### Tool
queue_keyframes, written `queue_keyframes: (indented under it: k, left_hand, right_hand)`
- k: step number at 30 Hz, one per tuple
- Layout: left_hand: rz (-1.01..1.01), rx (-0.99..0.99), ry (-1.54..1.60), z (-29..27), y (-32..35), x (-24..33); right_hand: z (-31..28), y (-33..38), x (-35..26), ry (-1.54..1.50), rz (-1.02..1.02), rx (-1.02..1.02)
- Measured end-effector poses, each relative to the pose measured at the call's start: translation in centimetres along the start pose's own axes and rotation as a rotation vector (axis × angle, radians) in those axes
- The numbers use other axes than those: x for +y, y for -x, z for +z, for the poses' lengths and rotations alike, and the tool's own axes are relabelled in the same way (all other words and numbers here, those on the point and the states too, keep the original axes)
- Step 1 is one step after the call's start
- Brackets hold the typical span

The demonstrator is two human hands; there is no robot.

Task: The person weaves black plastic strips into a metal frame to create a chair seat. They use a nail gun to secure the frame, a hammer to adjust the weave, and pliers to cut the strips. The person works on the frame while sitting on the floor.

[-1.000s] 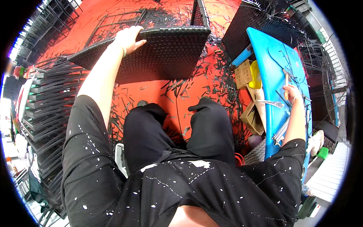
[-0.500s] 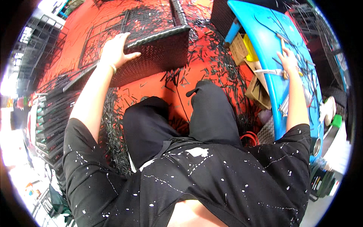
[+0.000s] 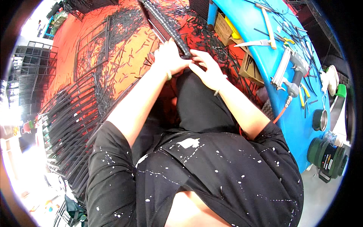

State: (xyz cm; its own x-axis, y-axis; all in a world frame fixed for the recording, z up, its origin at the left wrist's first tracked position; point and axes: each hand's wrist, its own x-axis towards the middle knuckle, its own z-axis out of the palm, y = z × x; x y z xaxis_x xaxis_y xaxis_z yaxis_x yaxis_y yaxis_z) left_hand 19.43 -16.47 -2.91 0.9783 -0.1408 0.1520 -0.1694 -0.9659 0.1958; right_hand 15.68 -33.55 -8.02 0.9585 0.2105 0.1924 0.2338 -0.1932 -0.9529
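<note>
Gripping the edge of a black mesh panel [image 3: 166, 26], the left hand [image 3: 168, 56] has its fingers curled around it; the right hand [image 3: 208, 70] touches it, fingers loosely open.

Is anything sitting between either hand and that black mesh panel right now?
Nothing visible. The left hand and right hand both rest directly on the near end of the black mesh panel, which shows edge-on above the knees. Loose black offcuts lie on the orange floor beside it.
</note>
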Motion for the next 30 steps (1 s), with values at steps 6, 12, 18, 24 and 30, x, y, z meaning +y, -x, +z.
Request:
queue_keyframes:
  k: [6, 12, 18, 24, 30]
  left_hand:
    - [-0.620, -0.187, 1.297, -3.3, -4.5, -0.3]
    - [-1.055, -0.009, 1.407, -4.5, -5.7, 0.3]
    - [-0.893, -0.010, 1.510, -14.9, 0.1, -7.0]
    - [-0.799, -0.104, 1.535, -28.9, 7.5, -7.9]
    - [-0.435, 0.588, 0.769, -36.0, 19.8, -18.4]
  right_hand:
    - [0.4, -1.4, 0.5, -0.206, 0.032, -0.144]
    - [0.5, 1.1, -2.9, 0.004, -0.210, -0.240]
    - [1.5, 3.0, -5.9, -0.161, -0.377, -0.333]
    - [-0.3, -1.5, 2.9, -0.077, 0.058, -0.032]
    - [-2.7, -8.1, 16.6, -0.035, 0.749, 0.193]
